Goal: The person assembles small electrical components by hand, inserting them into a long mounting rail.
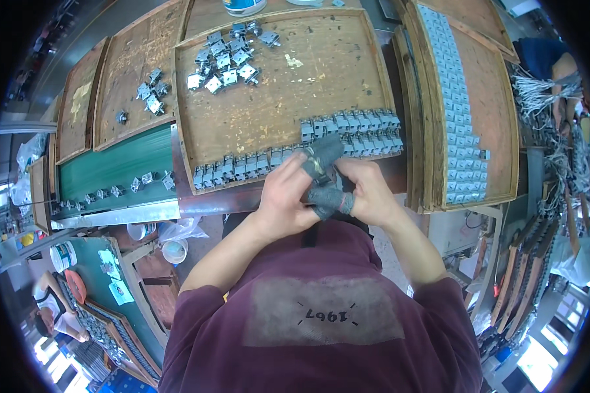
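Note:
My left hand (pixel 283 200) and my right hand (pixel 368 194) meet in front of my body, at the near edge of a wooden tray (pixel 275 124). Grey cloth covers wrap some of the fingers. Both hands are closed with fingertips together; whatever lies between them is mostly hidden and too small to name. Just beyond the hands, small grey metal box-shaped parts (pixel 242 167) stand in a row along the tray's near edge. A second row (pixel 351 122) sits behind it on the right. A loose heap of similar parts (pixel 226 56) lies at the tray's far left.
Left, a green conveyor belt (pixel 118 164) carries several scattered parts, with another wooden tray (pixel 131 72) beyond. At right, a stacked tray (pixel 498 124) bears neat rows of parts. Bundles of wires (pixel 547 92) lie near another person at far right. Another person (pixel 62 314) is at lower left.

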Available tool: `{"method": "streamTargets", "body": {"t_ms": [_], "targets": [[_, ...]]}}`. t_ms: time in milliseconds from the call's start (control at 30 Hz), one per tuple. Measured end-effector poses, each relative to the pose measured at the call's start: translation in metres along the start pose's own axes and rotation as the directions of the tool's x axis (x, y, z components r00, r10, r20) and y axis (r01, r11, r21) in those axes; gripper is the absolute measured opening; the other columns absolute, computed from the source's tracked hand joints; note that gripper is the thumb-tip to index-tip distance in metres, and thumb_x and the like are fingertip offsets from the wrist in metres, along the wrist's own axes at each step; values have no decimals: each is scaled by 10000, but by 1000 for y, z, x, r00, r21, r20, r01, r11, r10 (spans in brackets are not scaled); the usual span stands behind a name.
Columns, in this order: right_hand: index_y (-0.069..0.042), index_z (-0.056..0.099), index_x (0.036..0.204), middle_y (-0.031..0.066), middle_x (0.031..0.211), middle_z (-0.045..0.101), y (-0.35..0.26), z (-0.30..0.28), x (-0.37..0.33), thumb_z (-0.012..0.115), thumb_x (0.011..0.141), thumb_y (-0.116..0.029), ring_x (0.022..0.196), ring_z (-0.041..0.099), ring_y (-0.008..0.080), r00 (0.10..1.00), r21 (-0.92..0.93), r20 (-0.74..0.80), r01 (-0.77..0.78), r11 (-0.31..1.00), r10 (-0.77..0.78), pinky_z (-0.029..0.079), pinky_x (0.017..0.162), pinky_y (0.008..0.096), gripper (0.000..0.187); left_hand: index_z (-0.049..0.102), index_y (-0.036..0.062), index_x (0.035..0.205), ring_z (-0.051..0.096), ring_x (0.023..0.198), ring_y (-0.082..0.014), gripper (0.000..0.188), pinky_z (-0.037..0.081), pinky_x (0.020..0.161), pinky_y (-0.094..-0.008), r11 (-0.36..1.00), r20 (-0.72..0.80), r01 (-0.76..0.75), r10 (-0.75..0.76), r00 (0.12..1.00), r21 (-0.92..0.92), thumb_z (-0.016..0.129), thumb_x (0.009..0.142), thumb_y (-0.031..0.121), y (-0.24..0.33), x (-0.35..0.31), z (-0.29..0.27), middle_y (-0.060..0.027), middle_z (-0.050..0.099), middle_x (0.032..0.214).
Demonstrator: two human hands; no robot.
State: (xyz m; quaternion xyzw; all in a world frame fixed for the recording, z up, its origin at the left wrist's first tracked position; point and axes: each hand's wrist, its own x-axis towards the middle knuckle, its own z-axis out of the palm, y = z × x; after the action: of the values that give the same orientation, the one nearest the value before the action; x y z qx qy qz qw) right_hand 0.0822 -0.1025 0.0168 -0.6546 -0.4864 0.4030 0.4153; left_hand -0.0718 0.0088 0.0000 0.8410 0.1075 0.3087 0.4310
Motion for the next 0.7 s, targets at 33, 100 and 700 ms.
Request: {"method": "streamTargets", "body": {"t_ms": [33, 100, 700], "targets": [[3, 653, 866, 183, 762, 651, -2, -1, -4, 764, 769, -402, 743, 650, 385, 999, -69, -37, 33, 997, -36, 509, 702, 433, 431, 574, -23, 1315, 672, 935, -318, 682, 533, 815, -379, 989, -34, -127, 130, 991, 81, 790, 694, 157, 2, 1, 3, -175, 665, 1111], [0, 660, 886, 180, 784, 658, -2, -4, -12, 764, 766, -400, 756, 656, 381, 994, -87, -77, 76, 993, -83, 513, 701, 425, 431, 609, -15, 1230, 664, 895, -341, 627, 535, 771, -397, 984, -35, -157, 160, 986, 81, 793, 661, 173, 4, 2, 8, -187, 659, 1076], [-12, 716, 1110, 147, 978, 739, 105, -245, -127, 719, 828, -299, 910, 688, 231, 507, -219, -814, -719, 660, 283, 500, 820, 343, 402, 628, 15, 1211, 614, 874, -145, 490, 504, 738, -281, 632, 418, 775, -708, 569, 16, 534, 737, -63, -137, 43, -26, -56, 641, 1024]]}}
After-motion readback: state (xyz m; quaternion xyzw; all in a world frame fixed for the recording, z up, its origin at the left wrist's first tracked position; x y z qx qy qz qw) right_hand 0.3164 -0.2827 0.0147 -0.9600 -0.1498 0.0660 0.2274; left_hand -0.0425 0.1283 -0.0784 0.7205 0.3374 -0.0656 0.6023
